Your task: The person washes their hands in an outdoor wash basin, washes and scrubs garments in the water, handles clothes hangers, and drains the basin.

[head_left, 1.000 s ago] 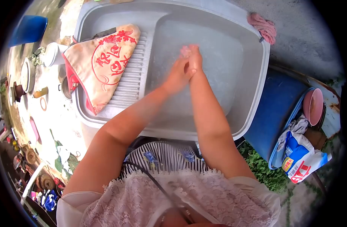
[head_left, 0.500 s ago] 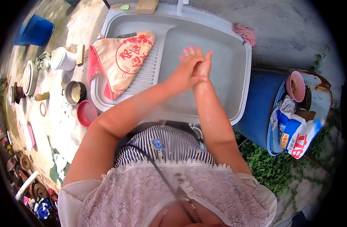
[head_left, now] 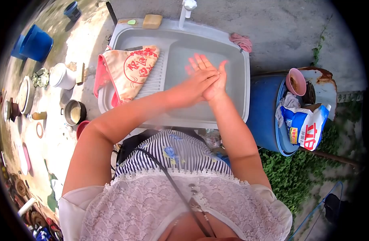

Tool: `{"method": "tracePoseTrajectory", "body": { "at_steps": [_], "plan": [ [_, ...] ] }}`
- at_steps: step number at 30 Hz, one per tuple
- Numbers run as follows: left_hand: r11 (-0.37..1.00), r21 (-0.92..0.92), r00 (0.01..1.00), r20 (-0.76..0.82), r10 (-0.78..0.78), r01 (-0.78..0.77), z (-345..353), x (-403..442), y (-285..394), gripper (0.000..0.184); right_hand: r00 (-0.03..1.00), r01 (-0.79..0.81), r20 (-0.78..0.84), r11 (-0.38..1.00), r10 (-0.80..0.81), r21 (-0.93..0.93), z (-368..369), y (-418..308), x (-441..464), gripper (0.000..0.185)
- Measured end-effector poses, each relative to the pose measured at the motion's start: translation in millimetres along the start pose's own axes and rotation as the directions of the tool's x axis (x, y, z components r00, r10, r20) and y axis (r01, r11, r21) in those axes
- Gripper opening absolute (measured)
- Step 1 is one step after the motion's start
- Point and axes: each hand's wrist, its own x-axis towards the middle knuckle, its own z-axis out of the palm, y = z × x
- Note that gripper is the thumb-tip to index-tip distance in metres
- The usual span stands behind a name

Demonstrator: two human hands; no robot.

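Note:
My right hand [head_left: 217, 86] is held palm up over the grey sink [head_left: 236, 96], fingers stretched out and thumb apart. Across its palm lies my left hand [head_left: 194, 85], its fingers fairly straight and pressed against the skin. No object shows in either hand, though the surface between the palms is hidden. On the ribbed left side of the sink rests a folded cream cloth [head_left: 130, 72] with red printing and a pink-red edge.
A white tap [head_left: 186, 12] and a tan block [head_left: 152, 21] are at the sink's back edge. A pink rag [head_left: 241, 41] hangs on the right corner. Beside it stands a blue barrel [head_left: 263, 112] with a blue-white detergent bag [head_left: 307, 128]. Left are a pot [head_left: 74, 112] and buckets.
My left hand has slid from around the base of my right hand up onto its palm, its fingers straighter. The view has shifted, showing more of the tap.

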Motion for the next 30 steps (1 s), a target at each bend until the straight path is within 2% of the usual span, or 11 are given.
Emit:
{"method": "tracePoseTrajectory", "body": {
  "at_steps": [2,8,13,15,20,23,24,26,27,29,30],
  "plan": [
    [0.998,0.011,0.998,-0.029,-0.063,0.063,5.8,4.9,-2.2,0.049,0.999,-0.032,-0.024,0.999,0.032,0.019,15.7,2.0,-9.4,0.101],
    [0.973,-0.070,0.964,0.166,-0.206,0.220,3.4,11.4,-5.8,0.066,0.996,-0.072,-0.048,0.997,0.072,0.009,23.3,-9.9,-12.9,0.099],
    [0.988,-0.011,0.987,-0.046,-0.156,0.156,14.6,34.4,13.8,0.059,0.998,-0.068,0.001,0.998,0.068,0.019,23.6,-30.1,-14.1,0.098],
    [0.988,-0.006,0.986,-0.073,-0.153,0.152,20.0,41.2,14.9,0.055,0.995,-0.094,0.024,0.995,0.094,0.028,16.8,-36.5,-12.7,0.098],
    [0.978,0.057,0.976,0.080,-0.203,0.198,34.2,39.2,-1.3,0.050,0.996,-0.087,0.023,0.995,0.088,-0.040,6.3,-51.4,-2.9,0.098],
    [0.957,0.213,0.961,0.151,-0.233,0.199,36.9,37.5,3.4,0.041,0.989,-0.135,0.065,0.990,0.133,0.030,-2.3,-56.3,4.3,0.098],
    [0.971,0.206,0.986,0.089,-0.141,0.120,38.0,36.8,1.4,0.041,0.985,-0.156,0.087,0.986,0.150,0.065,-5.8,-57.4,7.4,0.098],
    [0.978,0.205,0.998,-0.038,0.050,-0.041,41.1,33.2,-3.5,0.043,0.996,-0.088,0.042,0.977,0.081,0.196,-16.0,-57.1,16.9,0.099],
    [0.972,0.230,0.998,-0.043,0.051,-0.040,42.7,32.7,-5.3,0.046,0.999,-0.049,0.013,0.965,0.047,0.258,-16.8,-57.6,18.3,0.099],
    [0.959,0.280,0.997,-0.062,0.055,-0.036,47.8,32.3,-8.9,0.053,0.997,-0.072,0.007,0.946,0.074,0.317,-18.8,-57.5,18.4,0.097],
    [0.945,0.326,0.999,-0.052,0.006,0.011,47.8,37.1,-5.9,0.055,0.996,-0.082,0.004,0.934,0.086,0.346,-17.3,-56.9,17.7,0.097]
  ]
}}
